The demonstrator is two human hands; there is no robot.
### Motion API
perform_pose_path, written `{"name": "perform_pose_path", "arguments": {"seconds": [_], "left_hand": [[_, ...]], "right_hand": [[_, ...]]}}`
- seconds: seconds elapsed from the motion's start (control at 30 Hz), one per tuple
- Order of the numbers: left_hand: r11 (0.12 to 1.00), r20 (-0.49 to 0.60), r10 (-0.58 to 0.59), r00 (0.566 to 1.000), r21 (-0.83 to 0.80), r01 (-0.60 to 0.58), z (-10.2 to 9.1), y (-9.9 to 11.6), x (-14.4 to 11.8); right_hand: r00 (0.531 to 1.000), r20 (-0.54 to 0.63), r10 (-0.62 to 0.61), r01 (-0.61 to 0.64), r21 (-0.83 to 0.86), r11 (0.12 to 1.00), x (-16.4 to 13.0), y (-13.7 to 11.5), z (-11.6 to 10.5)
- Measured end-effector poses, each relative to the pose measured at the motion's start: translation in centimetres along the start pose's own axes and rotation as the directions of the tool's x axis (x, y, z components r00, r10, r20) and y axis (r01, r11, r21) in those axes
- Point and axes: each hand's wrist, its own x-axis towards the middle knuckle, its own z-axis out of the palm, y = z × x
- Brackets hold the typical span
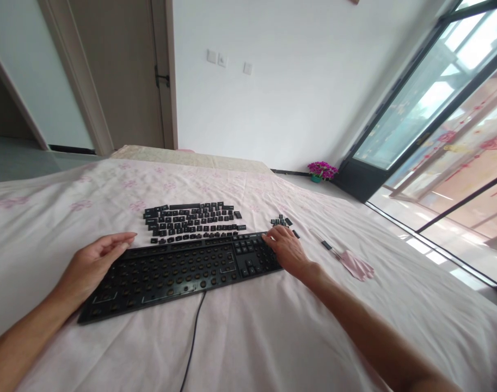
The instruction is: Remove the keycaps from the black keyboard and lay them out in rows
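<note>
You are resting your left hand (93, 265), fingers loosely open and gripping nothing, against the left end of the keyboard (178, 269), which is lying on the bed sheet (248, 332). Your right hand (288, 249) is lying on the number pad; whether its fingertips are pinching a cap cannot be told. The removed keycaps (193, 220) are sitting in rows just behind the keyboard, with a smaller cluster (281, 221) near your right fingers. Any shift on the soft sheet is likely scattering them.

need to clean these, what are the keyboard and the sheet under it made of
The keyboard looks like hard black plastic, matte with a faint sheen along its rows of empty sockets. The sheet looks like thin woven cloth, likely cotton: soft creases, pale pink flower print.
</note>
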Motion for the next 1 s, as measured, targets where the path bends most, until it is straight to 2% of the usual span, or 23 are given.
{"name": "perform_pose_path", "arguments": {"seconds": [0.3,0.4,0.47,0.53,0.6,0.63,0.7,0.8,0.9,1.0], "left_hand": [[1.000,0.002,-0.001,1.000,0.012,0.001,0.0,0.1,-0.1],[1.000,-0.007,-0.004,1.000,0.028,0.004,0.1,0.3,-0.2],[1.000,-0.014,-0.003,1.000,0.029,0.004,0.1,0.3,-0.1],[1.000,-0.010,-0.001,1.000,0.019,0.001,0.1,0.2,-0.1],[1.000,-0.007,-0.001,1.000,0.019,0.001,0.1,0.1,0.0],[1.000,-0.008,-0.002,1.000,0.024,0.002,0.1,0.0,0.0],[0.999,-0.009,-0.007,1.000,0.036,0.007,0.0,-0.1,0.1],[0.999,-0.017,-0.015,1.000,0.041,0.015,0.0,-0.1,0.2],[0.999,-0.025,-0.023,0.999,0.031,0.024,0.0,0.0,0.2],[0.999,-0.026,-0.034,0.999,0.015,0.034,0.1,0.1,0.1]], "right_hand": [[0.998,0.054,0.039,-0.043,0.062,0.997,-1.4,-0.7,0.7],[0.998,0.038,0.051,-0.056,0.139,0.989,-1.1,0.9,0.7],[0.990,-0.013,0.142,-0.136,0.206,0.969,-0.1,3.0,0.5],[0.943,-0.046,0.329,-0.309,0.248,0.918,1.4,5.7,0.5],[0.839,-0.005,0.544,-0.532,0.203,0.822,3.1,8.5,0.7],[0.805,0.006,0.593,-0.584,0.185,0.791,3.9,9.8,0.9],[0.765,0.036,0.643,-0.640,0.157,0.752,5.3,11.9,1.6],[0.725,0.083,0.684,-0.689,0.111,0.717,6.6,13.7,2.9],[0.693,0.144,0.706,-0.719,0.068,0.692,7.2,14.4,4.3],[0.689,0.173,0.704,-0.719,0.040,0.694,7.6,14.5,5.0]]}}
